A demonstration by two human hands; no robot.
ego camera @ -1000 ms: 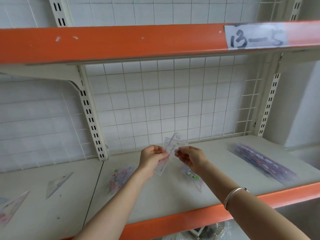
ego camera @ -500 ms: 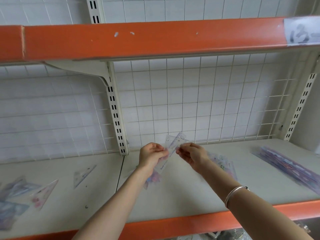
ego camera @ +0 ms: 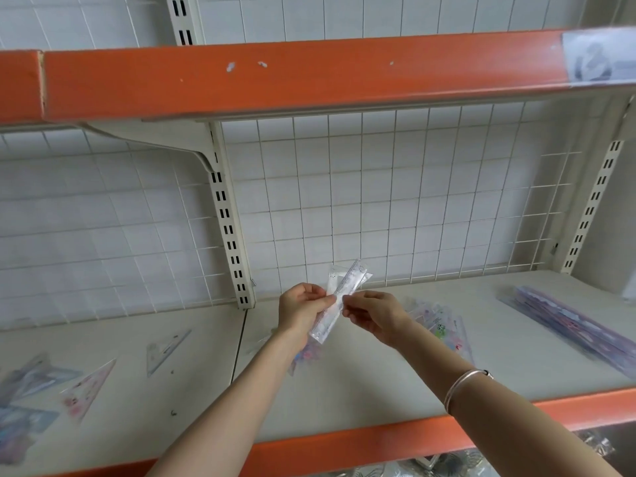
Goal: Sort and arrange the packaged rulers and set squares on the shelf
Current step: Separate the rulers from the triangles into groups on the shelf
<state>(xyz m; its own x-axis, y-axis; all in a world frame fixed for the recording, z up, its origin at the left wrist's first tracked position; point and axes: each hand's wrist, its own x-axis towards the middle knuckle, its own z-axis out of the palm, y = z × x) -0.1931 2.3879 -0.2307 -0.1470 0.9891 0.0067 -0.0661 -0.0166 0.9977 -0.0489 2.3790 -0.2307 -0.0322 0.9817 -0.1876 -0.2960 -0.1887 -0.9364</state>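
Note:
My left hand point(ego camera: 302, 309) and my right hand point(ego camera: 375, 313) both pinch a small clear packaged ruler point(ego camera: 339, 297), held tilted above the middle of the shelf point(ego camera: 361, 394). Under my right wrist lie colourful packaged set squares point(ego camera: 437, 325). Another colourful pack point(ego camera: 308, 356) peeks out below my left wrist. A stack of long purple packaged rulers point(ego camera: 571, 325) lies at the right. On the left section rest a clear set square point(ego camera: 165, 349), a pink set square point(ego camera: 87, 390) and bluish packs point(ego camera: 27, 383).
The upper shelf's orange front beam point(ego camera: 275, 77) hangs overhead with a paper label point(ego camera: 599, 58) at the right. A white wire grid point(ego camera: 378, 201) backs the shelf, and a slotted upright point(ego camera: 229, 222) divides its two sections. The orange front lip point(ego camera: 378, 438) bounds the near edge.
The view has swung left, so more of the left section and its set squares shows. Both hands keep holding the small ruler pack in much the same pose.

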